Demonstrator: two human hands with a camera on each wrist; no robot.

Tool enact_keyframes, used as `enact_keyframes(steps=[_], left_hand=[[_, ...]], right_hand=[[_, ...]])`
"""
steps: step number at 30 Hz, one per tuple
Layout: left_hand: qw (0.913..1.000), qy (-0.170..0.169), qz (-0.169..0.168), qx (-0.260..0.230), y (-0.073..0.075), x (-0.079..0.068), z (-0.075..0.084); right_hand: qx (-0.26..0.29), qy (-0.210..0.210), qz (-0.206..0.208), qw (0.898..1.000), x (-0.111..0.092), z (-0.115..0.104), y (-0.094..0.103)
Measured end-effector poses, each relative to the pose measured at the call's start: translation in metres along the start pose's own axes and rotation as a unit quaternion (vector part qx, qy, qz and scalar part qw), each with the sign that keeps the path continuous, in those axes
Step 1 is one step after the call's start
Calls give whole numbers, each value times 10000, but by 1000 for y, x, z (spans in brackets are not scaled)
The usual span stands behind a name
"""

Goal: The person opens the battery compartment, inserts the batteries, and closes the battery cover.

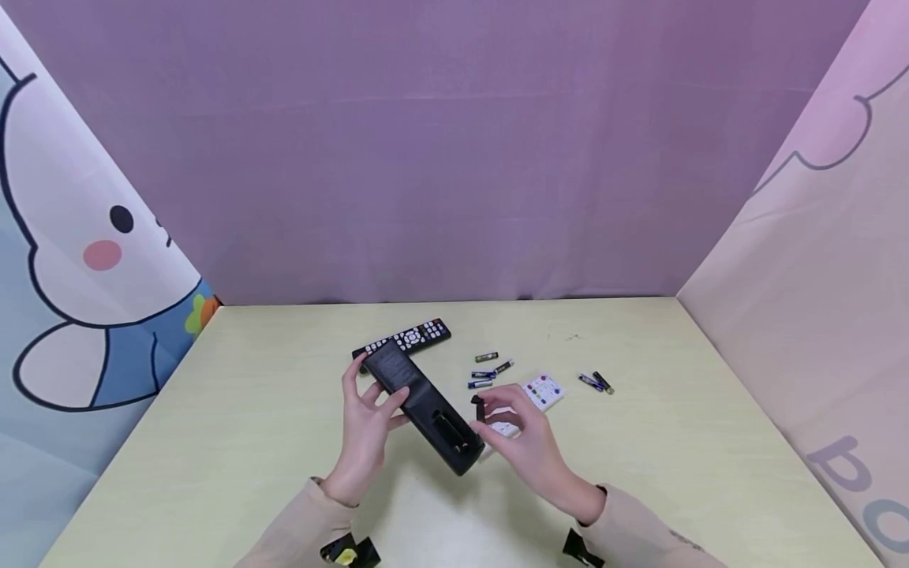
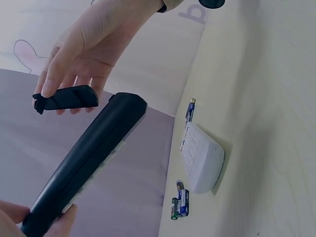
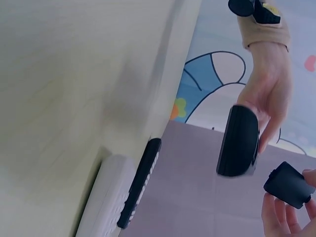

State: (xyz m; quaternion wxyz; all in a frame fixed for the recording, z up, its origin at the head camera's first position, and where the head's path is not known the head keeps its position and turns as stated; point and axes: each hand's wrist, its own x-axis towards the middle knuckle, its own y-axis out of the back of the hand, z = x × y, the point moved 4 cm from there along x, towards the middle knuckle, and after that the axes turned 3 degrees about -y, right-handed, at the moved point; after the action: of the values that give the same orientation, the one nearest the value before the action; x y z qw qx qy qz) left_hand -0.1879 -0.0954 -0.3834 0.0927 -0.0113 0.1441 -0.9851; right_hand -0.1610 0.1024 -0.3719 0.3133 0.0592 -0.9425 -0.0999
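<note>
My left hand (image 1: 365, 432) grips a black remote control (image 1: 420, 394) by its far end, back side up. Near its lower end the battery compartment (image 1: 451, 432) lies uncovered. Between thumb and fingers, my right hand (image 1: 524, 439) pinches the small black battery cover (image 1: 479, 409), just off that end of the remote. The left wrist view shows the cover (image 2: 69, 98) apart from the remote (image 2: 94, 153), above its tip. In the right wrist view the cover (image 3: 290, 184) appears broad side on, fingers at its edges.
A second black remote (image 1: 426, 334) lies behind the held one, partly overlapped by it. A white remote (image 1: 544, 391) rests on the table (image 1: 234, 442) behind my right hand. Several loose batteries (image 1: 486, 375) lie beyond it, and two more batteries (image 1: 598, 383) sit farther right.
</note>
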Motion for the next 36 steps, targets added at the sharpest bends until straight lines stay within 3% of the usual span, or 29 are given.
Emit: enact_keyframes(steps=[9,16,24,36], left_hand=[[9999,80,77,-93,5,0,0],[9997,117,207,-110,10,1,-2],[9996,144,213,-145,14,2,-3],[9993,245,233,-130,21,2,-3]], right_hand=[[-469,-37,1,9989,2,7,19],[-927,-106,-72,9956,6,-1,34],[-1352,-322,-451,9893,-1,29,52],[-1991,-527,-854,9748,-7,46,71]])
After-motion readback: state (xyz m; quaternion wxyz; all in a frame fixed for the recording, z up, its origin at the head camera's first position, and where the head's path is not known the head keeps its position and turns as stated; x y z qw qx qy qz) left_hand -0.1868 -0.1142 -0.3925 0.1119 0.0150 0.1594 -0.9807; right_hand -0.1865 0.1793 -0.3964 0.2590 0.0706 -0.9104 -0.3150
